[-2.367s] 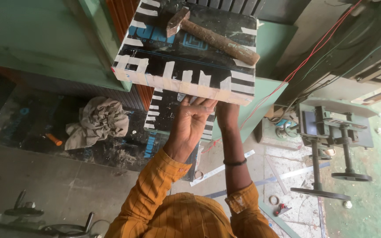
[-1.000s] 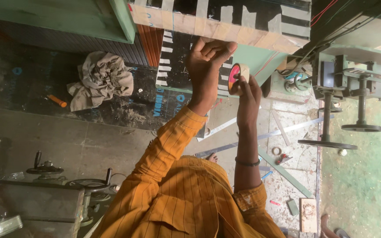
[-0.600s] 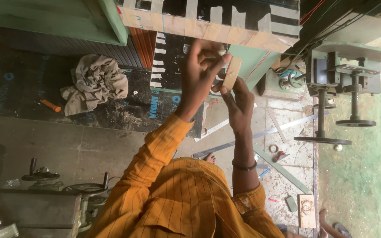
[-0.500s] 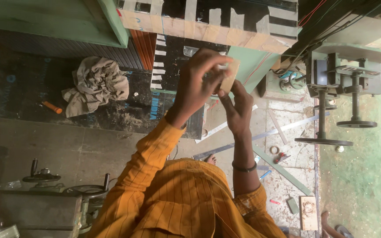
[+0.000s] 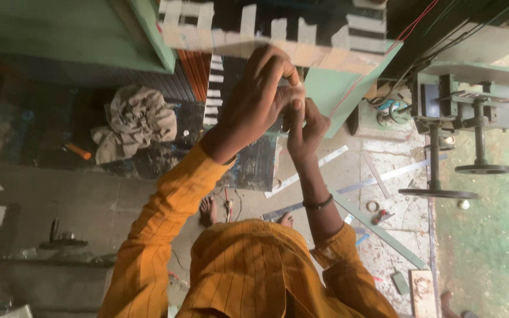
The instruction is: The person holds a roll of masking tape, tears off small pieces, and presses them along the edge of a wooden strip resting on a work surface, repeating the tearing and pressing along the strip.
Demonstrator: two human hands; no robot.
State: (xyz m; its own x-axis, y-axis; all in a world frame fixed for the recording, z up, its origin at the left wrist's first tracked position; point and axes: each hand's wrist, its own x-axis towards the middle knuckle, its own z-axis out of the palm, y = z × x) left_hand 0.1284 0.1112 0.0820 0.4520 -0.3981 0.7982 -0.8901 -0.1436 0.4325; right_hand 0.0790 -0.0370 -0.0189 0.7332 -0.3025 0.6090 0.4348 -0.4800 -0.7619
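Both hands meet at the picture's centre, just below the striped board (image 5: 278, 35) at twelve o'clock. The left hand (image 5: 254, 103) curls over a small pale piece (image 5: 297, 89), pinched against the fingertips of the right hand (image 5: 304, 123); what it is cannot be told. A loose pinch could drop it among the metal strips (image 5: 325, 162) at four o'clock. A rag (image 5: 136, 121) lies at nine, a press (image 5: 460, 112) at three.

Compared with a second earlier, the left hand (image 5: 254, 100) now closes over the tape roll (image 5: 297, 89), hiding its red core; the right hand (image 5: 304, 126) presses closer beneath.
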